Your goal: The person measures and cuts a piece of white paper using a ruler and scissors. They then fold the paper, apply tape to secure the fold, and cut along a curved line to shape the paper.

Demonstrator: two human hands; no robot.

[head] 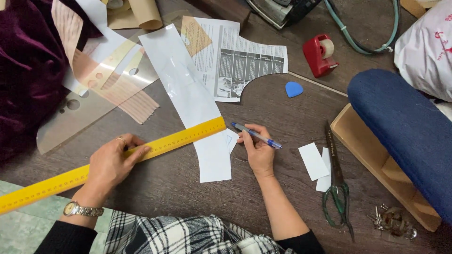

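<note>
Left hand (113,162) presses flat, fingers together, on the yellow ruler (117,160) lying across the white paper strip (197,108); right hand (258,149) pinches the blue pen (256,135) beside it; risk: ruler pivots under one-sided pressure, skewing any line.

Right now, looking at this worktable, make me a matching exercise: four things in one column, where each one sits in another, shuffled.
Things:
1. yellow ruler
2. blue pen
3. scissors
4. red tape dispenser

Places:
A. held in the right hand
B. lying over small white paper pieces, by the blue padded board
C. pressed down by the left hand, across the long white paper strip
D. standing at the far side of the table, beside a green hose

Pairs: 1-C, 2-A, 3-B, 4-D
</note>
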